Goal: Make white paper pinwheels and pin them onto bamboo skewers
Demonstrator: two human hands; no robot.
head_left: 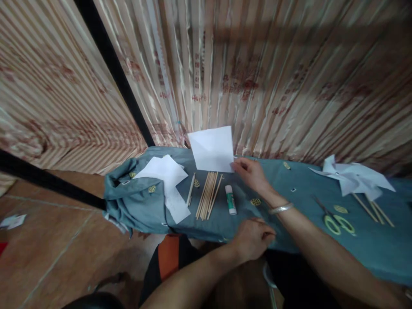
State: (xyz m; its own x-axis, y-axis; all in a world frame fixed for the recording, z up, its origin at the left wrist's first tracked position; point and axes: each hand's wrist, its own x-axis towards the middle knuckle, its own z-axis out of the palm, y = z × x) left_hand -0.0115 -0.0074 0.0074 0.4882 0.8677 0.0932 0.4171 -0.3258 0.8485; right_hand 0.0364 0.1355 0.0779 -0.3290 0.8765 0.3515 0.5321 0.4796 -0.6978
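My right hand, with a silver bangle at its wrist, pinches the lower right corner of a white square sheet of paper tilted up at the table's back edge. Near the front edge my left hand is curled closed, its palm turned from view; whether anything is in it is hidden. Between the paper and my left hand lies a green and white glue stick. Left of that are several thin wooden sticks side by side and a pen.
White paper pieces overlap at the table's left. On the right lie scissors with yellow-green handles and white paper pinwheels on wooden sticks. A blue-green cloth covers the table. Curtains hang behind; dark poles stand left.
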